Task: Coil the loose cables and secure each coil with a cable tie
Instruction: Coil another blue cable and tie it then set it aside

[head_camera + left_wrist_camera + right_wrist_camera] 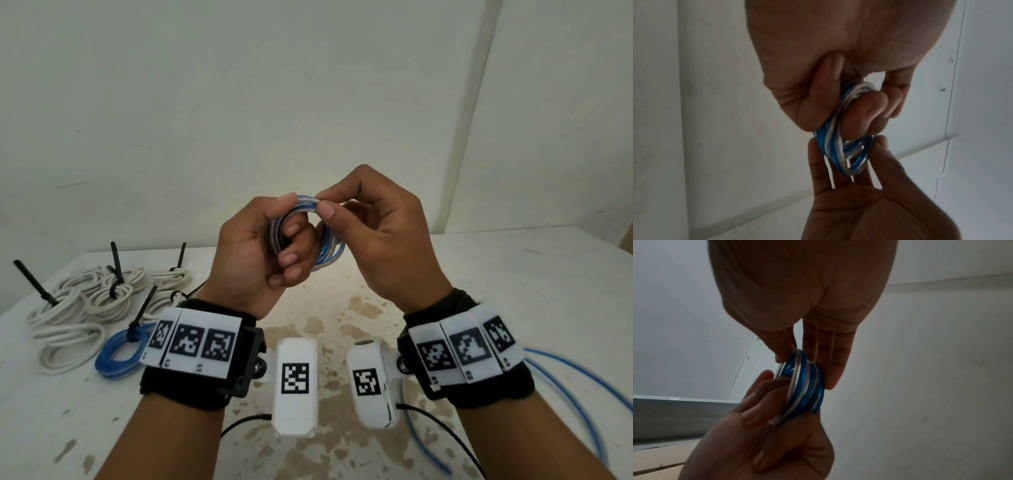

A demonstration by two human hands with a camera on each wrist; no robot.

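Note:
A small coil of blue and white cable (327,251) is held up above the table between both hands. My left hand (289,233) grips its left side, fingers curled through the loop and thumb on top. My right hand (323,204) pinches the top of the coil between thumb and forefinger. In the left wrist view the coil (830,146) sits between the left fingers (818,100) and the right hand (859,194) below. The right wrist view shows the coil (803,386) with straight right fingers (834,363) along its edge.
Several white coils (102,291) and one blue coil (120,353), each bound with a black cable tie, lie at the table's left. Loose blue cable (565,377) loops across the table (513,274) at the right. A wall stands close behind.

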